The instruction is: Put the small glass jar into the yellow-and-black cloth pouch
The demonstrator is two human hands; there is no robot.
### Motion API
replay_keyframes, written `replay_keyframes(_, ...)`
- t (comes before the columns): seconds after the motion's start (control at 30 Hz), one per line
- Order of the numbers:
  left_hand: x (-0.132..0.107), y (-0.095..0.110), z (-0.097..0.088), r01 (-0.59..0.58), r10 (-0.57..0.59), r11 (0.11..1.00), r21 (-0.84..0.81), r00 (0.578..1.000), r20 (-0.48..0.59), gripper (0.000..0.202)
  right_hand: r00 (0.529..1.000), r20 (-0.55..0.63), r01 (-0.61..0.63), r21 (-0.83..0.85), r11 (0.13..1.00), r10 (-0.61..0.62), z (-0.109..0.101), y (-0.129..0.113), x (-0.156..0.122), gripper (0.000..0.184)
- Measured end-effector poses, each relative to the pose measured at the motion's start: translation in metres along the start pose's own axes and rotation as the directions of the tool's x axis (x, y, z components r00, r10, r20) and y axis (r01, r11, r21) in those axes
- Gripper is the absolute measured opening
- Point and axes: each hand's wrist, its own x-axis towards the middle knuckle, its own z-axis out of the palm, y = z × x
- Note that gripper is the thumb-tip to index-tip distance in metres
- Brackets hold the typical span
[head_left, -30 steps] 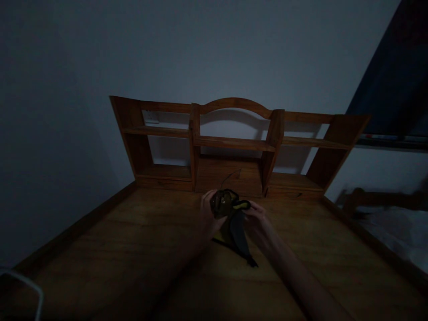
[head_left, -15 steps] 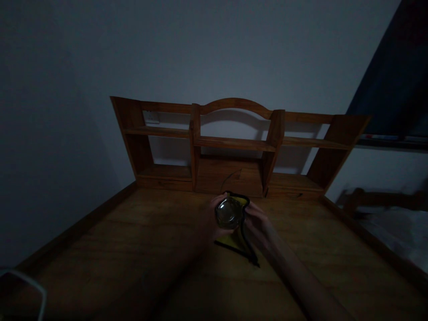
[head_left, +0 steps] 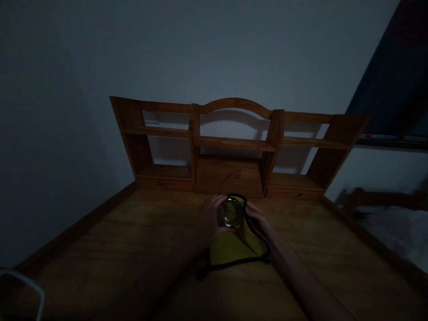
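My left hand [head_left: 210,217] is wrapped round a small clear glass [head_left: 229,212], held just above the wooden desk [head_left: 133,249] with its round end facing me. My right hand [head_left: 257,218] grips a yellow cloth with a dark border [head_left: 234,248] against the right side of the glass. The cloth hangs down from the glass and spreads out over the desk towards me. Both hands are close together, in front of the middle of the desk's shelf unit.
A wooden shelf unit [head_left: 234,142] with open compartments stands at the back of the desk against a pale wall. A raised rim [head_left: 73,232] runs along the desk's left side. A bed with white bedding [head_left: 397,232] lies to the right. The room is dim.
The cloth was bunched and dark side out beneath the glass; now it has opened out, yellow side up, onto the desk. The glass has turned its round end towards me.
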Motion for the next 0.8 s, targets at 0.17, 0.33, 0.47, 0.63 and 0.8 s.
replay_keyframes(0.17,0.001,-0.002,0.001,0.038,-0.037,0.999,-0.020,0.998,0.041,0.088,0.995,-0.102,0.006,-0.018,1.000,-0.007,-0.007,0.007,0.003,0.036)
replay_keyframes(0.33,0.001,0.001,0.000,0.017,-0.017,1.000,-0.012,0.999,0.041,0.090,0.978,-0.205,0.031,-0.008,0.999,-0.032,-0.012,0.011,0.007,0.036)
replay_keyframes(0.47,0.002,0.003,0.000,0.053,-0.053,0.999,-0.003,0.998,0.041,0.092,0.970,-0.239,0.042,0.013,0.999,-0.038,-0.012,0.015,0.009,0.039)
replay_keyframes(0.63,0.003,0.010,-0.003,0.156,-0.155,0.988,-0.014,0.988,0.019,0.092,0.973,-0.232,0.026,0.045,0.999,-0.015,-0.011,0.018,0.008,0.042)
replay_keyframes(0.8,0.002,0.012,-0.001,0.263,-0.263,0.964,-0.039,0.965,0.009,0.093,0.971,-0.239,0.023,0.011,1.000,-0.019,-0.004,0.014,0.002,0.036)
